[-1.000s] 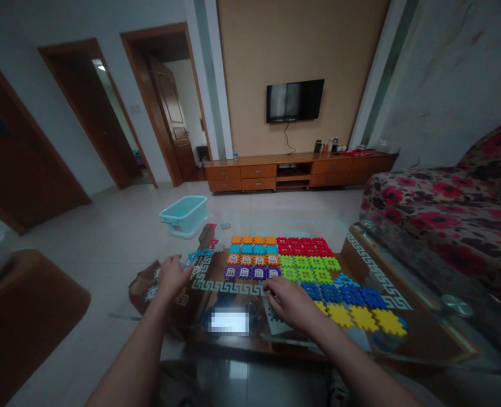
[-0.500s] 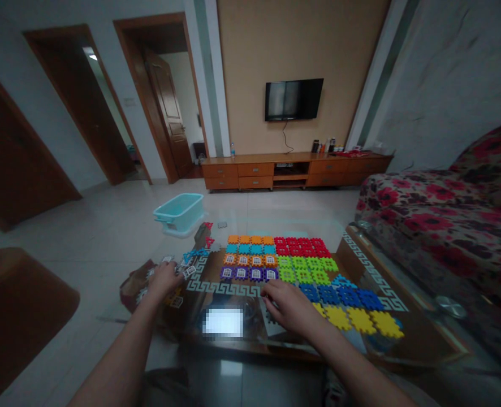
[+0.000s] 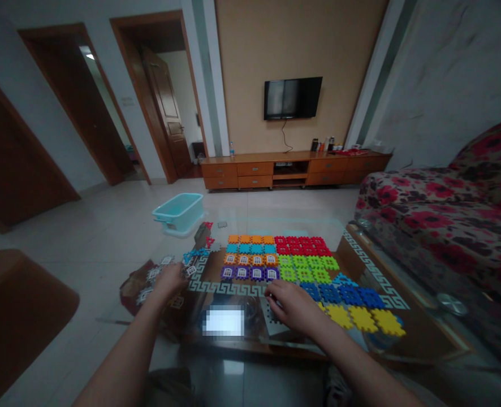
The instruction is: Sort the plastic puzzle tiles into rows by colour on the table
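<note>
Clock positions are read in plan, 12 o'clock pointing away from the person.

Right hand [image 3: 288,299]: positioned low at the near side of the tabletop [image 3: 191,316], over a pale flat sheet [image 3: 276,329]. The fingers are bent and drawn close to the thumb; whether they grip a piece cannot be determined. From this hand, the purple tiles [image 3: 257,273] with white window inserts lie at 10 o'clock, the lime tiles [image 3: 300,262] at 1 o'clock with the red tiles [image 3: 293,249] beyond them, the blue tiles [image 3: 329,293] at 3 o'clock, and the yellow tiles [image 3: 363,318] between 3 and 4 o'clock.

Left hand [image 3: 169,280]: located at 9 o'clock from the right hand, well apart from it. Its fingertips are hidden, so their spacing and any held item cannot be determined. White window pieces [image 3: 167,260] lie near it from 8 to 12 o'clock. Loose red pieces [image 3: 209,242] lie at 2 o'clock.

Surroundings: a turquoise bin [image 3: 178,212] stands on the floor at 12 o'clock from the left hand.
</note>
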### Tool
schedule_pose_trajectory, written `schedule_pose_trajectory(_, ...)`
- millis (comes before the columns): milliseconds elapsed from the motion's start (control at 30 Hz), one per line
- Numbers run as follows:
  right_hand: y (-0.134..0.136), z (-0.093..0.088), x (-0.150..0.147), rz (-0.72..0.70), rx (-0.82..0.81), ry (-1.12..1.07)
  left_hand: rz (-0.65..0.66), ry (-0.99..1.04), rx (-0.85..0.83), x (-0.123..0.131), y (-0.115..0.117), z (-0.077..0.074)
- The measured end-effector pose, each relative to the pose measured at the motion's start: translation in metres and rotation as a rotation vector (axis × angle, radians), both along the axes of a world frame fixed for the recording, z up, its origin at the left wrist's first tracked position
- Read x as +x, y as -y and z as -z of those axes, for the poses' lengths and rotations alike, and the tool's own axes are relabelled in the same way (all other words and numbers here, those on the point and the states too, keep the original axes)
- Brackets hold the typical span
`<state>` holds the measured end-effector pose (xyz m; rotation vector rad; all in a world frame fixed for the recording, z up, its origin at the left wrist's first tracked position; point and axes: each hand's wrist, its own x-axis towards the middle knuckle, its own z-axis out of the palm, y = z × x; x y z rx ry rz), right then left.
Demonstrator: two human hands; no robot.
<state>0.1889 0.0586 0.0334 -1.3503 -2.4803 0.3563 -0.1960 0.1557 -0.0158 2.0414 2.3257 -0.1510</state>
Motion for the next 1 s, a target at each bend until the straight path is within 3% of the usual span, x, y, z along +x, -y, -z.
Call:
schedule_pose_trajectory(433, -0.001, -0.002, 0.0, -0.011, -0.021, 0.0, 0.024, 0.006, 0.003, 0.005, 0.0, -0.002)
schedule_pose_trajectory(700, -0.009, -0.004, 0.012, 0.065, 0.003, -0.01, 0.016, 0.006, -0.013, 0.01, 0.004, -0.008)
schedule_pose_trajectory(1000, -0.007, -0.002, 0.009, 0.057, -0.018, 0.0, 0.014, 0.01, 0.003, 0.01, 0.001, -0.004)
